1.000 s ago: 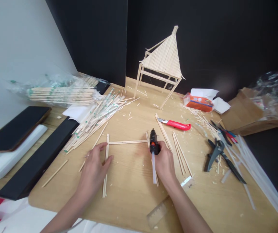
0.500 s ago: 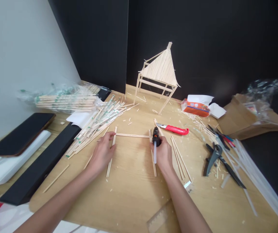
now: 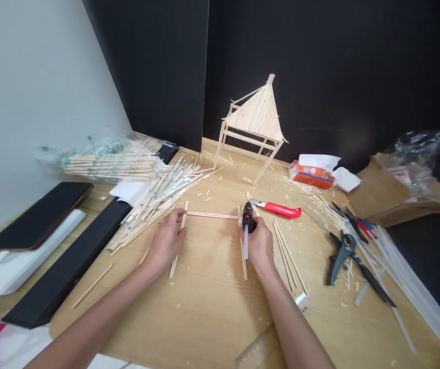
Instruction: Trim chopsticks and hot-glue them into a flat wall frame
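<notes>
My right hand is closed round a black hot glue gun, with a clear glue stick poking out of its back towards me. The gun's nozzle is over the right pair of thin wooden sticks, near the end of a crosswise stick pair. My left hand grips the left pair of wooden sticks near its top, thumb and fingertips against it. Together the sticks form an H-like frame lying flat on the table.
A stick-built model house stands at the back. Loose sticks lie left. To the right are a red utility knife, spare sticks, black cutters, glue sticks and an orange tissue pack. A clear ruler lies near my right forearm.
The whole view has shifted slightly, so things sit a little lower and further right. Both hands stay in place on the frame and the glue gun.
</notes>
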A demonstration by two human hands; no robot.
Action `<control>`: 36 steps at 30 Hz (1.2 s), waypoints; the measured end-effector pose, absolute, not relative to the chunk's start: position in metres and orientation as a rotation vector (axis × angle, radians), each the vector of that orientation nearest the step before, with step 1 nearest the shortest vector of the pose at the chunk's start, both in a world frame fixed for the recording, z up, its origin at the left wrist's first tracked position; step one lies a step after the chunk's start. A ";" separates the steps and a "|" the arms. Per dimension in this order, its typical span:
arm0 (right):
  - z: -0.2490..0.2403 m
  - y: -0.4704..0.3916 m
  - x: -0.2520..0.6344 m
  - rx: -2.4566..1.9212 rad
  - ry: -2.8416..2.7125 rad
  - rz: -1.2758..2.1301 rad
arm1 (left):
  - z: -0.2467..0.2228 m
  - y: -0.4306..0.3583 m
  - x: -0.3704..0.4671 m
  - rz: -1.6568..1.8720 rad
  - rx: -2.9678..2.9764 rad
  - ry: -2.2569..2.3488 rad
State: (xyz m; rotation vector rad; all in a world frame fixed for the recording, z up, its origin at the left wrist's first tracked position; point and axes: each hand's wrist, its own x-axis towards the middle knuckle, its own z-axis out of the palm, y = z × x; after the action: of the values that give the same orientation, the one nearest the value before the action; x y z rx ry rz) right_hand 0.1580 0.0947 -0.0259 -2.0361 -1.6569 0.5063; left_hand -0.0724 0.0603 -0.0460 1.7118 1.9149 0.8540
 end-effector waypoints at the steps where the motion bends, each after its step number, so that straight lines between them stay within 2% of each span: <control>1: -0.026 0.095 0.158 -2.028 -1.652 0.510 | -0.046 0.060 -0.072 0.851 1.712 1.916; 8: -0.017 0.087 0.180 -1.933 -1.563 0.535 | -0.043 0.061 -0.077 0.820 1.711 1.929; 16: 0.011 0.048 0.273 -1.809 -1.090 0.658 | -0.034 0.059 -0.067 0.868 2.106 1.863; 19: 0.008 0.030 0.303 -1.906 -1.077 0.635 | -0.026 0.060 -0.046 0.823 2.202 1.621; 27: -0.025 -0.015 0.336 -2.013 -0.973 0.600 | -0.017 0.050 0.046 0.433 2.384 0.957; 31: -0.025 -0.026 0.342 -2.012 -0.937 0.578 | -0.025 0.058 0.085 0.293 2.600 0.926; 36: -0.021 -0.035 0.354 -2.160 -0.781 0.505 | -0.032 0.091 0.114 0.300 2.614 1.133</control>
State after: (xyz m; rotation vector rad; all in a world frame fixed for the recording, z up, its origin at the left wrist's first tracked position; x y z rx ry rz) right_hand 0.3540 -0.0347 -0.0210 -2.1602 -0.7809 0.5051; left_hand 0.1145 0.0914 -0.0319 2.6144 1.1329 0.3003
